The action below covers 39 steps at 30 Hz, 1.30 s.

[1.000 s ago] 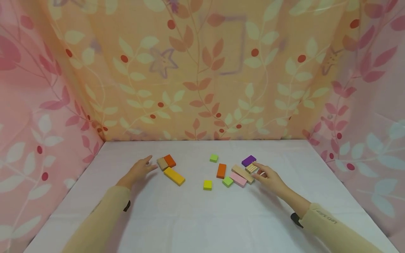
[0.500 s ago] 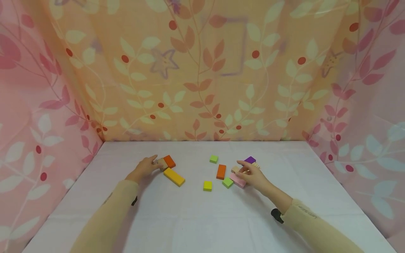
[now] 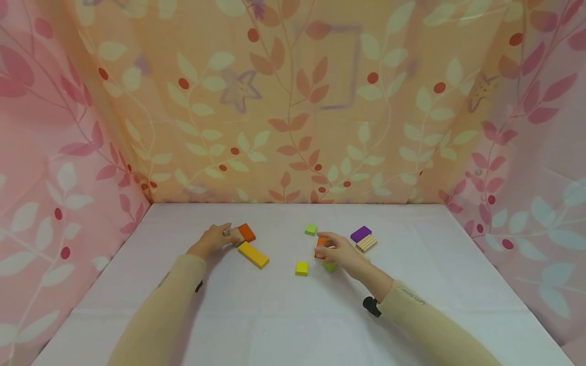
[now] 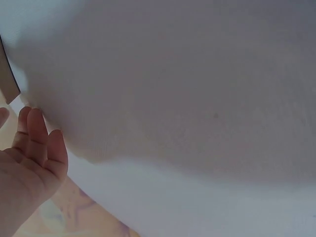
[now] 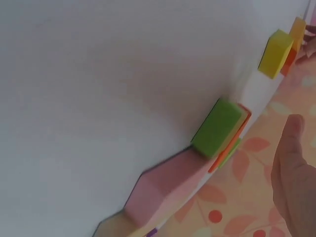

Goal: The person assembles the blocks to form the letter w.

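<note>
My left hand [image 3: 211,242] is at a tan block [image 3: 236,235] on the left, its thumb overlapping the block's near side. Against that block lie a red-orange block [image 3: 247,232] and a long amber block [image 3: 254,254]. In the left wrist view its fingers [image 4: 37,133] are loosely bent, and a block's edge shows at the frame's left. Over an upright-lying orange block [image 3: 322,240] hovers my right hand [image 3: 343,255], thumb and forefinger apart. It partly covers a green block [image 3: 329,266]. The pink block [image 5: 163,187] shows in the right wrist view, below the hand.
A purple block [image 3: 361,234] and a striped wooden block [image 3: 366,243] lie right of the right hand. Nearer the middle are a small lime block [image 3: 311,230] and a yellow block [image 3: 301,268]. Patterned curtains [image 3: 293,127] surround the white tabletop [image 3: 274,325].
My right hand has swept left from the striped wooden block, past the pink one, to over the orange block. My left hand has moved right to the tan block. The blocks appear unmoved.
</note>
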Each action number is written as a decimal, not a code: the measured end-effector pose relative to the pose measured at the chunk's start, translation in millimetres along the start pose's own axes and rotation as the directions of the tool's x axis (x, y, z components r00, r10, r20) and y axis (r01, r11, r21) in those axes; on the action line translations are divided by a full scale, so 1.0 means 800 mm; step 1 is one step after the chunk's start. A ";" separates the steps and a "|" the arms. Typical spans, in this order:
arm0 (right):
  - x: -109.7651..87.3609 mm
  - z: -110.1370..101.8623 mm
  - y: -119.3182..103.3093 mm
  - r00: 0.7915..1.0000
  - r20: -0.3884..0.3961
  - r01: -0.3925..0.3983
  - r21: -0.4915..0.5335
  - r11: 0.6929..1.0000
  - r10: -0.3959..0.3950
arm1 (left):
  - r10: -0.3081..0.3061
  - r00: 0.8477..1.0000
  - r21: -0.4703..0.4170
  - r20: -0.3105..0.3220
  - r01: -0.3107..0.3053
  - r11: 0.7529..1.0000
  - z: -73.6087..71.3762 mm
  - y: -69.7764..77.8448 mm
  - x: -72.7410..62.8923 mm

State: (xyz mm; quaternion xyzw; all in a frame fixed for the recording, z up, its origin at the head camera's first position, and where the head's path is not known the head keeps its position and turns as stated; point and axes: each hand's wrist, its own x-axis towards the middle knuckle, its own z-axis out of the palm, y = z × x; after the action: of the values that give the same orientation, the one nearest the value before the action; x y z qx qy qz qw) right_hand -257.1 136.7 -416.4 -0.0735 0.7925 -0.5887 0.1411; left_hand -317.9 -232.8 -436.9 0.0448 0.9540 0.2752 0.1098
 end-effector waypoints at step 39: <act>0.057 0.092 -0.024 0.993 0.108 -0.043 0.055 0.998 0.037 | -0.117 0.968 -0.113 -0.221 0.094 0.989 -0.007 0.009 -0.015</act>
State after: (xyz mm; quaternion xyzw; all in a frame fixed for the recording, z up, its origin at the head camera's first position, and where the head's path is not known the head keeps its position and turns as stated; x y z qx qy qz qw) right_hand -278.5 50.5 -423.7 -0.0850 0.7678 -0.6036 0.1973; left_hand -307.0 -231.2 -426.2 -0.0434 0.9461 0.3206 0.0166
